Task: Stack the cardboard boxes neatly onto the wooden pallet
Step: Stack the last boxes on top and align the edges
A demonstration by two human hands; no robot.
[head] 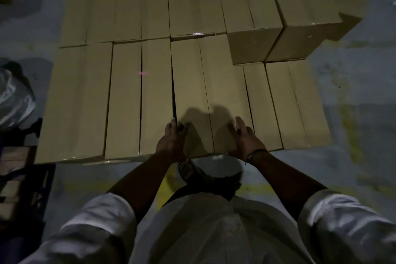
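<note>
Box in hand: a cardboard box [192,83], third from the left in the near row of the stack, lying on top of the layer of boxes beneath.
Left hand [172,141]: we lay it along the box's left edge, fingers stretched forward into the slit and thumb on top. It is not clenched, only pressing.
Right hand [242,137]: we set it against the right edge in the same way, fingers straight and thumb on the lid.
Left edge: a dark slit parts our box from the neighbouring box [132,100].
Right edge: it drops to two lower boxes [300,103], whose tops lie a step down.
Far right: two upper boxes [252,17] end in a bare front face.
Near edge: it sits roughly in line with the row.
Room: grey floor [353,96] shows right of the stack and around our sandalled foot [188,169]. A dark crate [21,188] stands close on the left.
</note>
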